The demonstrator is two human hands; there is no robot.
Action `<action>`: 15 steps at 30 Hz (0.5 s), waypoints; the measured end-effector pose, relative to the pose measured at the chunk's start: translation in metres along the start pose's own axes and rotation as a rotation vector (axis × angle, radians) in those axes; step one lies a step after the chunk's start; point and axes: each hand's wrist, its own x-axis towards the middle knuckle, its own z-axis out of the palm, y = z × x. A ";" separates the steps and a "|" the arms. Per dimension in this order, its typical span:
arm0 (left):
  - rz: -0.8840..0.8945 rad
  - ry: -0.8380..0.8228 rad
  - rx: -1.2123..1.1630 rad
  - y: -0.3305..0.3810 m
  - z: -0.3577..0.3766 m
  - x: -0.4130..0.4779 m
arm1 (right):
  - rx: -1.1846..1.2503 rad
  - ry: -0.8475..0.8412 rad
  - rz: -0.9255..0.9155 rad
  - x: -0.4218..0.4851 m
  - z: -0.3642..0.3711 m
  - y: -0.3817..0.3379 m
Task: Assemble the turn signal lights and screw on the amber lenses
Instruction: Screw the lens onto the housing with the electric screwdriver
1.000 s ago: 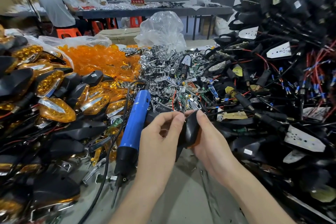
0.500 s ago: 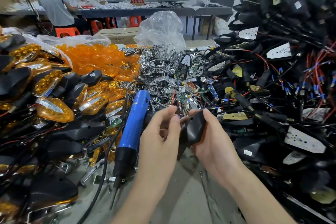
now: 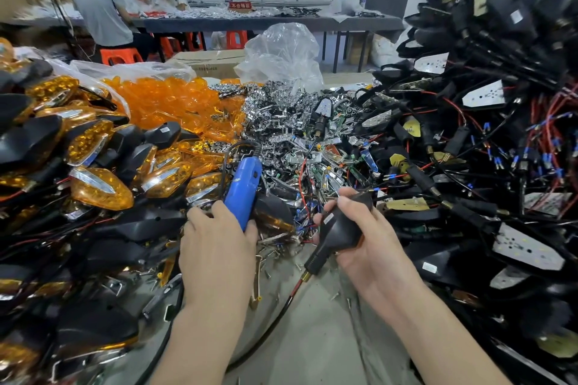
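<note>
My right hand [image 3: 369, 247] grips a black turn signal light [image 3: 341, 230], its back toward me and its stalk and wire pointing down-left. An amber edge shows at its lower right. My left hand [image 3: 219, 244] is wrapped around the lower body of a blue electric screwdriver [image 3: 242, 187], whose black cord [image 3: 175, 322] trails toward me. The screwdriver's tip is hidden behind my hand. The two hands are apart, about a hand's width.
Finished amber-and-black lights [image 3: 93, 166] are heaped at the left. Loose amber lenses [image 3: 169, 103] and chrome reflectors [image 3: 281, 116] lie behind. Black housings with wires [image 3: 484, 150] pile up at the right. Screws [image 3: 275, 247] are scattered on the grey table [image 3: 312, 337]. People work at a far table.
My left hand has let go of the light and moved left onto the blue screwdriver, closing around it. My right hand now holds the light alone, turned with its stalk downward.
</note>
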 end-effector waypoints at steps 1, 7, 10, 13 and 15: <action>-0.008 -0.014 0.006 0.000 0.000 0.001 | -0.009 0.001 0.000 0.000 0.000 0.000; 0.003 -0.063 -0.205 -0.010 -0.007 0.008 | -0.016 0.018 0.023 0.001 -0.001 -0.001; -0.052 -0.033 -0.652 -0.013 -0.022 0.016 | 0.011 0.010 0.044 -0.002 0.001 -0.001; -0.078 -0.010 -1.302 -0.005 -0.053 0.021 | 0.026 0.005 0.070 -0.005 0.005 -0.004; -0.030 0.032 -1.596 0.000 -0.074 0.028 | 0.030 0.012 0.085 -0.006 0.007 -0.005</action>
